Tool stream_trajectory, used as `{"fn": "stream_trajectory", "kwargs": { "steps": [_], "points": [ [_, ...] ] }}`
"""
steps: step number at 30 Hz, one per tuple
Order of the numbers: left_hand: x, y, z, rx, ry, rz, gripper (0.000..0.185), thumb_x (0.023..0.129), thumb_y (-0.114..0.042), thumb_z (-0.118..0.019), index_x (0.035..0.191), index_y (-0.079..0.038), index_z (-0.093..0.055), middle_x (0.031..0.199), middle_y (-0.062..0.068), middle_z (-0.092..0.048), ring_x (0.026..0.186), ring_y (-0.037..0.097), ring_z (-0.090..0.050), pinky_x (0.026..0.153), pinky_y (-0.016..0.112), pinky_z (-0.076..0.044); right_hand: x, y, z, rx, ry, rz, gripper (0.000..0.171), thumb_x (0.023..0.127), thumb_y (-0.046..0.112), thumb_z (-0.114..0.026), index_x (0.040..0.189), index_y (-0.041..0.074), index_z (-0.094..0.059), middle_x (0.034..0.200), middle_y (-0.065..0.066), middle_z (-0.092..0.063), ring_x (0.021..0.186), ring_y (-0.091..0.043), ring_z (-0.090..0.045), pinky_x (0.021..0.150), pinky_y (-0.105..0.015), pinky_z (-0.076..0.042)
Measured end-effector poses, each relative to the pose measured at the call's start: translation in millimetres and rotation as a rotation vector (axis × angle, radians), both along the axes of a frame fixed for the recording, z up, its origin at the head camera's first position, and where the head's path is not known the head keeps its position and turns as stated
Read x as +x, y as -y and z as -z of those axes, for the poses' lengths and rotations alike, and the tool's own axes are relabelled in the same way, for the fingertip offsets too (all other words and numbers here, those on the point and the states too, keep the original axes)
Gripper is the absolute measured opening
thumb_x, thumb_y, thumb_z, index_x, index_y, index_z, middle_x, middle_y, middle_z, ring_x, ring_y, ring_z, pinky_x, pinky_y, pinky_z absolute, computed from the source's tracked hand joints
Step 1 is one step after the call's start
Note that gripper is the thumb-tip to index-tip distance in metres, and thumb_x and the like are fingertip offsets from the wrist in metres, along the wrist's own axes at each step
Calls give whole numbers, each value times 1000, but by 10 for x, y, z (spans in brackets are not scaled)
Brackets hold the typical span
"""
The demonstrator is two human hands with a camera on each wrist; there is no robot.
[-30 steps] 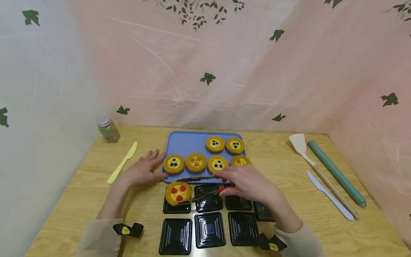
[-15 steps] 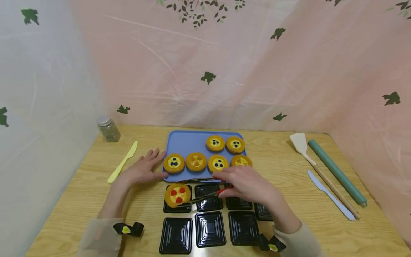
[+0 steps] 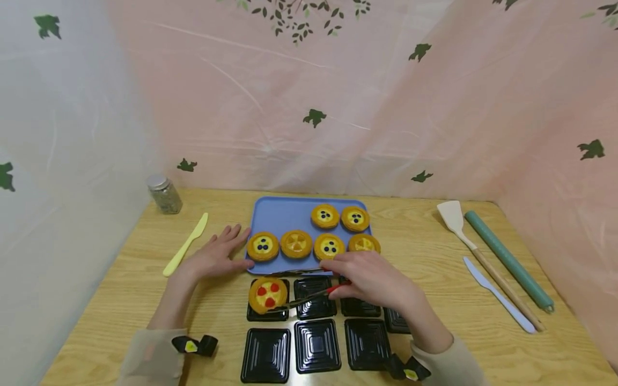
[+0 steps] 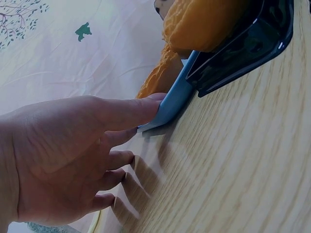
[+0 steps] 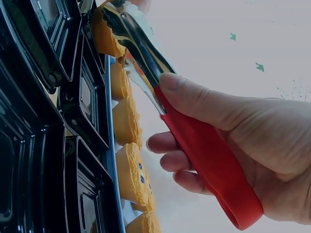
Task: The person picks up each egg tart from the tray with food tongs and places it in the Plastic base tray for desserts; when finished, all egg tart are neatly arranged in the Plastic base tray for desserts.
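Note:
My right hand [image 3: 369, 280] holds red-handled metal tongs [image 5: 204, 150], thumb on one handle and fingers round the other. The tongs' arms stand apart on either side of a tart with red berries [image 3: 267, 295]. That tart is at the back-left black square container [image 3: 252, 312], overlapping most of it in the head view. My left hand [image 3: 217, 256] has its fingers spread at the left edge of the blue tray [image 3: 277, 206]. In the left wrist view its thumb touches the tray's rim, with the other fingertips close over the wood.
Several tarts with dark berries or orange pieces sit on the tray, such as a berry tart [image 3: 325, 216]. More black containers [image 3: 317, 346] stand in front. A yellow knife [image 3: 185, 244] and jar [image 3: 164, 194] lie left; a spatula [image 3: 452, 217], blue knife [image 3: 498, 294] and green rod [image 3: 509, 260] lie right.
The tart with red berries has shifted slightly toward me and lies flatter over the black container. The tongs have moved a little with it. My left hand stays at the tray.

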State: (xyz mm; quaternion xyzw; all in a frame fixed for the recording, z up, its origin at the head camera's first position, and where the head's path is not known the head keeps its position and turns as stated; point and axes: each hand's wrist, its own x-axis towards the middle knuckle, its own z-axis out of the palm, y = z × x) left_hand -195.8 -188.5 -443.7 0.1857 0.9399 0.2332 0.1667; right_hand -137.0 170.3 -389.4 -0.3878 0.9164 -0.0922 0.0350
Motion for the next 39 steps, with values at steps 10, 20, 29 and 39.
{"fn": "stream_trajectory", "kwargs": {
  "steps": [10,20,29,39],
  "points": [
    [5,4,-4,3,0,3,89,97,-53,-63,164,-10,-22,170,27,-13,158,51,-6,128,69,-7,8,9,4,5,-6,1,54,87,48,-77,131,19,-70,116,5,-77,86,-5,-63,73,-24,-53],
    [2,3,-2,3,-12,-3,89,97,-53,-63,165,-11,-23,170,27,-13,158,51,-7,127,69,-8,13,10,-10,5,-6,5,56,87,51,-77,132,19,-69,115,5,-77,87,-5,-63,73,-24,-53],
    [18,-5,-8,11,-10,-7,89,97,-52,-64,164,-10,-24,170,28,-14,158,51,-7,127,69,-8,21,11,-12,13,-28,1,57,86,51,-78,132,19,-70,113,5,-77,87,-6,-64,72,-24,-52],
    [7,-6,5,6,-11,-4,89,97,-52,-64,164,-11,-23,170,27,-14,158,51,-7,127,69,-8,41,-3,-22,7,-24,-4,57,85,47,-80,132,17,-69,112,4,-77,85,-7,-64,70,-22,-52]
  ]
}}
